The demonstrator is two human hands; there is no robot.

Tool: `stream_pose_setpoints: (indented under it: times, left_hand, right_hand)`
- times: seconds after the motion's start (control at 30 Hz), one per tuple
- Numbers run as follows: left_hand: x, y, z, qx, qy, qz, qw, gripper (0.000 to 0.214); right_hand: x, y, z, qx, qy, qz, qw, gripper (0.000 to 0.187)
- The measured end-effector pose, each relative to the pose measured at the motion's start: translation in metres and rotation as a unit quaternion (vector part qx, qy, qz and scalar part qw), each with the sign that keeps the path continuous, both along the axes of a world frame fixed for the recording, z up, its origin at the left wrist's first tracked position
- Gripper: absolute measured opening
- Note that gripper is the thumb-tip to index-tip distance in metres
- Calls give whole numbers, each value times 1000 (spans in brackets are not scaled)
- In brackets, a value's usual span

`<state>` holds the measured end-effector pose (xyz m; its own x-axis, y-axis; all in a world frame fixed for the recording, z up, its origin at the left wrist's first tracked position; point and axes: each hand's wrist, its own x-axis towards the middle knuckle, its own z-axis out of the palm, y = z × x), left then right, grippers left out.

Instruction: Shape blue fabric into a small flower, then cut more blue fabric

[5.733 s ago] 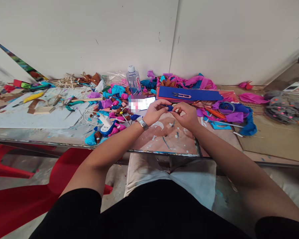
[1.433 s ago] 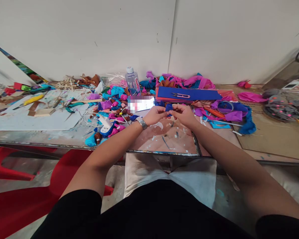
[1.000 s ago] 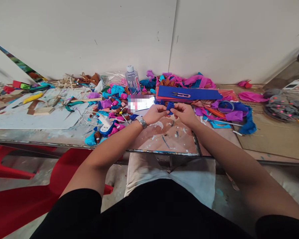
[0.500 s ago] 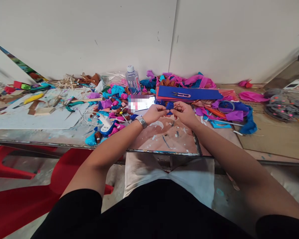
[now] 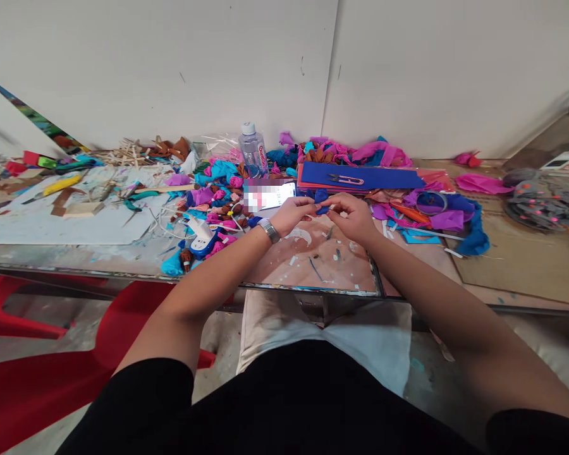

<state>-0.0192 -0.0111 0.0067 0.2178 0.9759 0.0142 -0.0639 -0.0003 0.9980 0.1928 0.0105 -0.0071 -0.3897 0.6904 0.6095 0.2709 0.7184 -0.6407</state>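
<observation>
A small crumpled piece of dark blue crepe paper [image 5: 320, 196] is held between both hands above the table. My left hand [image 5: 294, 215], with a watch at the wrist, pinches it from the left. From the right, my right hand [image 5: 351, 217] grips its lower side with thumb and fingertips. Just left of the hands lies a lit phone [image 5: 281, 196]. Behind them is a flat blue paper strip [image 5: 384, 177] with thread snips [image 5: 345, 180] resting on it.
A water bottle [image 5: 253, 151] stands behind the phone. Crumpled coloured paper pieces [image 5: 222, 172] and a power strip [image 5: 203, 243] crowd the left. Tape [image 5: 431, 202] lies at right among paper scraps. A red chair [image 5: 128, 316] stands below the table edge.
The blue paper between my fingers has shifted slightly up and left, and its shape looks more bunched. My right fingers have closed in toward the left hand.
</observation>
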Motion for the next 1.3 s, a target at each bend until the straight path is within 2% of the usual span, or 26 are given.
stream_pose_setpoints:
  times: [0.3,0.43,0.77,1.07,1.3]
  left_hand:
    - [1,1,-1,-12,-16,-9,1000,43]
    - [1,1,0,11,3,-4,1000,47]
    - [0,1,0,60,51,-3,997,47]
    - [0,0,1,79,63,-16,995,37]
    - [0,-4,6,116,106,-14,987,47]
  right_hand:
    - [-2,-4,6,-1,11,-24,1000,14]
    - [-2,-4,6,-14,25,-17,999,13]
    - [-2,0,-2,-84,72,-24,994,22]
    - [-2,1,0,-90,80,-46,992,26]
    - [-5,-2,1,-97,91,-32,991,34]
